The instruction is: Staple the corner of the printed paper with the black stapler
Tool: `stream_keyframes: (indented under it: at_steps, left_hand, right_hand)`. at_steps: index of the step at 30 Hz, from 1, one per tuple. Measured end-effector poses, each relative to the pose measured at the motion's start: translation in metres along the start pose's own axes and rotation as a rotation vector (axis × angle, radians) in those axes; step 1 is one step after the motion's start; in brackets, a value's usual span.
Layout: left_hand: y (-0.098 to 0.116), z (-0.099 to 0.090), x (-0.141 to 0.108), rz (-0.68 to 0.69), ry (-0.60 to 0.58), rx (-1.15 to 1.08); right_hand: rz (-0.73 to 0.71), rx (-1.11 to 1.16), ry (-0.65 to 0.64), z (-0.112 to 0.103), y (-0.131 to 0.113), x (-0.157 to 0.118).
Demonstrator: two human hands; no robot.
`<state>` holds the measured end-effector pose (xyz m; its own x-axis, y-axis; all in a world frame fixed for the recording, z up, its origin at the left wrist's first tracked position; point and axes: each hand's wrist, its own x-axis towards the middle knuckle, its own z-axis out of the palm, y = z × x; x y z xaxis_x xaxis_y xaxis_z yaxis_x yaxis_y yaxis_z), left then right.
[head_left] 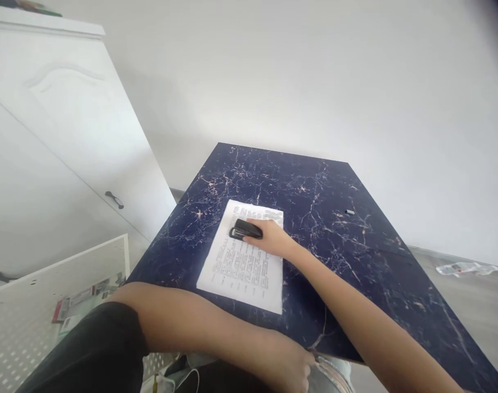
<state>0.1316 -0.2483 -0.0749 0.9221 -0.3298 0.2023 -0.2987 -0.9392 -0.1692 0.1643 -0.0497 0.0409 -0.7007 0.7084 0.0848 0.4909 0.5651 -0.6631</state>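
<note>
A black stapler [249, 229] rests on a printed sheet of paper [240, 273], its front end pointing left. My right hand [269, 236] is closed around the back of it, thumb on the near side and fingers on the far side. The paper lies flat on the dark blue marbled table [273, 174], with lines of text running along it. My left hand [292, 363] is low at the table's near edge, over my lap, its fingers curled in. Nothing shows in that hand, though its palm is hidden.
A small dark and white object [349, 212] lies on the table's right side. A white cabinet [69, 125] stands at the left, above a white perforated basket [89, 254] holding boxes. Clear plastic packaging [465, 268] is on the floor at right. A white wall rises behind.
</note>
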Motion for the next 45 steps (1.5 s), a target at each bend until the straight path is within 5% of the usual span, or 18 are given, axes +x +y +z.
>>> stream_keyframes:
  at_steps: [5,9,13,18,21,25,30,35,39,42,45]
  left_hand:
    - [0.000,-0.002,0.004,-0.030,-0.032,0.035]
    - [-0.002,-0.016,0.001,-0.040,-0.015,0.132]
    - [-0.002,-0.024,-0.005,-0.069,-0.035,0.123]
    - [-0.001,-0.027,-0.010,-0.065,0.024,0.071]
    - [-0.001,-0.028,-0.011,-0.065,0.017,0.075]
    - [-0.002,-0.031,-0.009,-0.072,-0.016,0.079]
    - [0.000,-0.019,-0.006,-0.043,-0.024,0.106]
    - [0.007,0.015,0.002,-0.029,-0.006,0.118]
    - [0.010,0.040,0.010,0.003,0.044,0.200]
    - [0.007,0.043,0.010,0.021,0.073,0.193]
    - [0.002,0.032,0.005,-0.016,0.065,0.040]
  right_hand:
    - [-0.065,0.027,-0.072,0.017,-0.026,0.033]
    - [-0.171,0.164,-0.052,0.005,-0.022,0.038]
    - [-0.060,0.105,0.297,-0.050,0.038,0.020]
    - [0.596,-0.378,0.944,-0.131,0.157,-0.054]
    - [0.762,-0.374,1.018,-0.146,0.200,-0.090]
    - [0.764,-0.363,0.979,-0.143,0.217,-0.095]
    - [0.705,-0.378,0.944,-0.138,0.211,-0.086]
    - [0.611,-0.400,0.969,-0.143,0.181,-0.066]
    - [0.362,-0.125,0.940,-0.126,0.117,-0.004]
    - [0.213,0.182,0.710,-0.090,0.063,0.057]
    - [0.134,0.208,0.542,-0.051,0.029,0.114]
